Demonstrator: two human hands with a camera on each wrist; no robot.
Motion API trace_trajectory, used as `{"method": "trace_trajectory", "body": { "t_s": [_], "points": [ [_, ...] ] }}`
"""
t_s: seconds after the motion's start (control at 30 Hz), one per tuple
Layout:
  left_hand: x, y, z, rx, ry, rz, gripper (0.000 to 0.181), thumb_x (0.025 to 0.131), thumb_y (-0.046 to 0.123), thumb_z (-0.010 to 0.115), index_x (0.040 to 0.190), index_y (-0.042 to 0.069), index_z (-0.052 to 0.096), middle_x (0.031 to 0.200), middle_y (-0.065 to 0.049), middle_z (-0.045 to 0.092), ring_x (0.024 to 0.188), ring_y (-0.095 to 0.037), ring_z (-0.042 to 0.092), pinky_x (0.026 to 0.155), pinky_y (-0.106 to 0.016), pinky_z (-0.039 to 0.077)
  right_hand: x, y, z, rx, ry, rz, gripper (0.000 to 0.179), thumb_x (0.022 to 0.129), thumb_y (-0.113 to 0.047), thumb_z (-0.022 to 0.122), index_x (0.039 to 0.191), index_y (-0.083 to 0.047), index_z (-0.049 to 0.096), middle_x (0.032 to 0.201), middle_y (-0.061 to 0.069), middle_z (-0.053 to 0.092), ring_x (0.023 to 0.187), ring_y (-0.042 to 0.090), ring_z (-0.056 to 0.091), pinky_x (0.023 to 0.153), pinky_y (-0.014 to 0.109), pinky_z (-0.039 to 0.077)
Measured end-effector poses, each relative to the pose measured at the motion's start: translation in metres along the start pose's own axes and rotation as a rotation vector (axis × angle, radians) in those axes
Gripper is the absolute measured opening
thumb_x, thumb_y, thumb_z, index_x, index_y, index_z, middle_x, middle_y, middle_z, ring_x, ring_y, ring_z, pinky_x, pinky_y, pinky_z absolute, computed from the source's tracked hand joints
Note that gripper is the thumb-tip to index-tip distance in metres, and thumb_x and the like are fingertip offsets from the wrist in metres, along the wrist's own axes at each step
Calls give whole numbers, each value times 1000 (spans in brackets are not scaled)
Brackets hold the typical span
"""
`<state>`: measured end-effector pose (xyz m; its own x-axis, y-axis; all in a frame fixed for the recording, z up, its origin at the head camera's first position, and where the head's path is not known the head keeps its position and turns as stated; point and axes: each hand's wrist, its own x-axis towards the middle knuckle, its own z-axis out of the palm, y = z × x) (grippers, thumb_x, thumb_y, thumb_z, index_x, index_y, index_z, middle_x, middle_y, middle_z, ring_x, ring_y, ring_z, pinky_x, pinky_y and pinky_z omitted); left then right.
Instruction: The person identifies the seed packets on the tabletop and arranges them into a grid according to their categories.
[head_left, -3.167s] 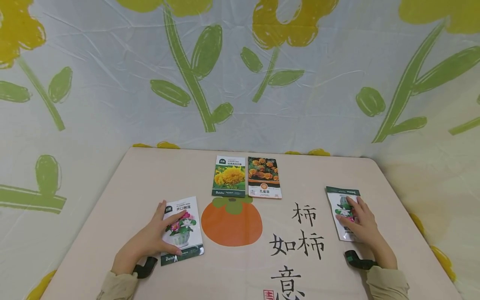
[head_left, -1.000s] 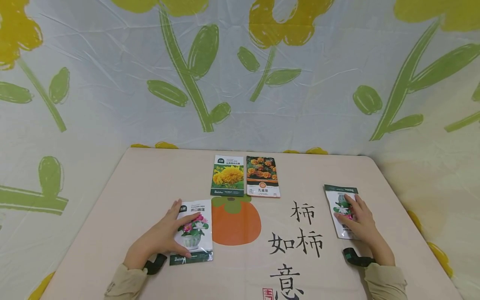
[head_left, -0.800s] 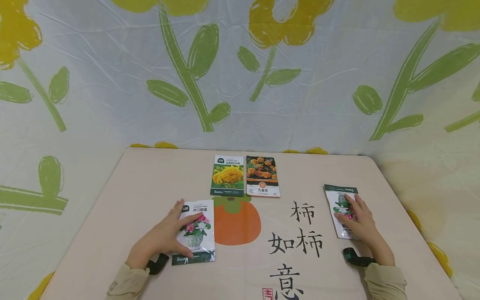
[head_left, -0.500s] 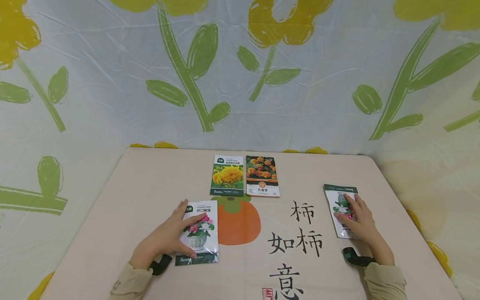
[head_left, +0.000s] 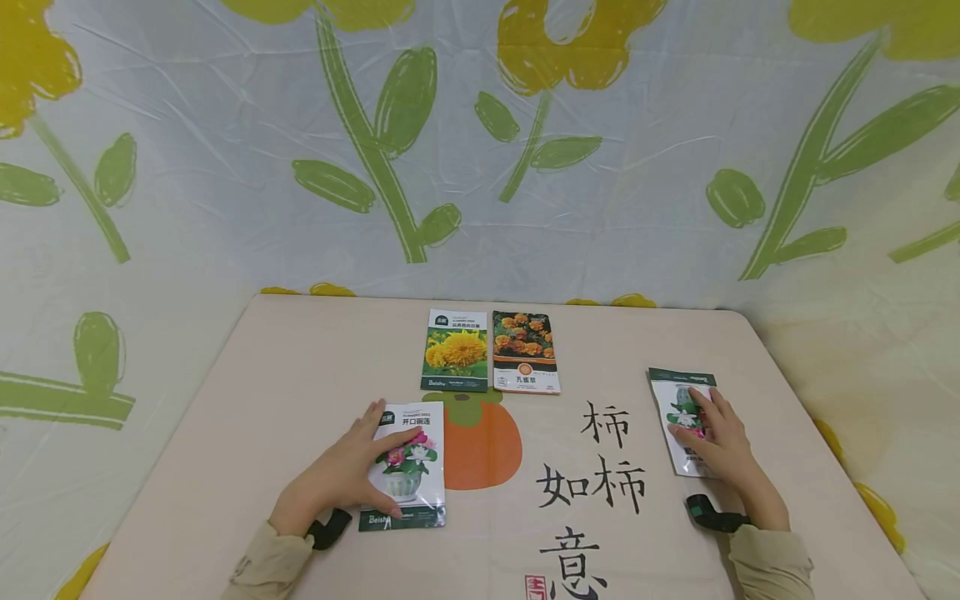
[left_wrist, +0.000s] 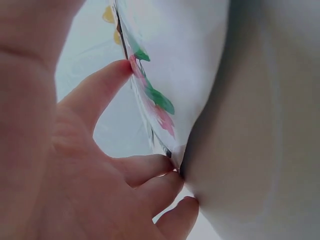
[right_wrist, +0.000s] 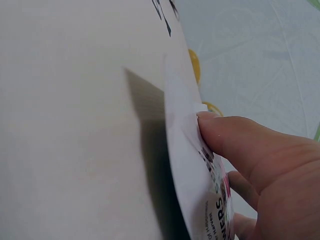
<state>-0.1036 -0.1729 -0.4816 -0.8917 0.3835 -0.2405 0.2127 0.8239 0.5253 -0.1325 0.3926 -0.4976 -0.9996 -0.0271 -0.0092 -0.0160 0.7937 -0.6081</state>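
Observation:
In the head view my left hand (head_left: pixel 345 467) rests spread on a white seed packet (head_left: pixel 409 461) with a picture of potted pink and white flowers. Its index finger and thumb lie across the front, while the other fingers meet the packet's left edge. The left wrist view shows those fingertips (left_wrist: pixel 162 187) at the packet's edge. On the right, my right hand (head_left: pixel 723 442) rests on a similar packet (head_left: pixel 678 396), turned upside down. In the right wrist view the thumb (right_wrist: pixel 225 137) presses its printed face, and the near end bows up over a shadow on the tabletop.
Two more seed packets lie side by side at the back: one with yellow flowers (head_left: pixel 454 354), one with orange flowers (head_left: pixel 525 350). The pale tablecloth (head_left: pixel 622 350) bears a printed persimmon (head_left: pixel 483 446) and black characters. A flower-patterned sheet (head_left: pixel 600 225) stands behind the table.
My left hand has slid its packet to the right, straightening it and covering part of the printed persimmon. The right hand and its packet have stayed in place.

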Motion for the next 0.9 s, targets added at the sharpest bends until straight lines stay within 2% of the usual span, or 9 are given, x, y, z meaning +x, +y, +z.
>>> {"method": "trace_trajectory", "body": {
  "t_s": [0.67, 0.9],
  "points": [
    [0, 2, -2, -6, -13, 3, 104, 55, 62, 89, 148, 40, 46, 166, -17, 1, 150, -43, 4, 105, -70, 30, 0, -1, -1, -2, -4, 11, 82, 95, -36, 63, 155, 0, 20, 158, 35, -2, 139, 64, 0, 97, 85, 7],
    [1, 3, -2, 25, -13, 22, 105, 55, 64, 87, 148, 41, 45, 165, -18, 0, 150, -41, 4, 106, -69, 31, -1, -3, -2, 2, -1, 3, 81, 94, -34, 63, 154, 1, 21, 158, 36, -1, 138, 64, 1, 97, 85, 7]
  ]
}}
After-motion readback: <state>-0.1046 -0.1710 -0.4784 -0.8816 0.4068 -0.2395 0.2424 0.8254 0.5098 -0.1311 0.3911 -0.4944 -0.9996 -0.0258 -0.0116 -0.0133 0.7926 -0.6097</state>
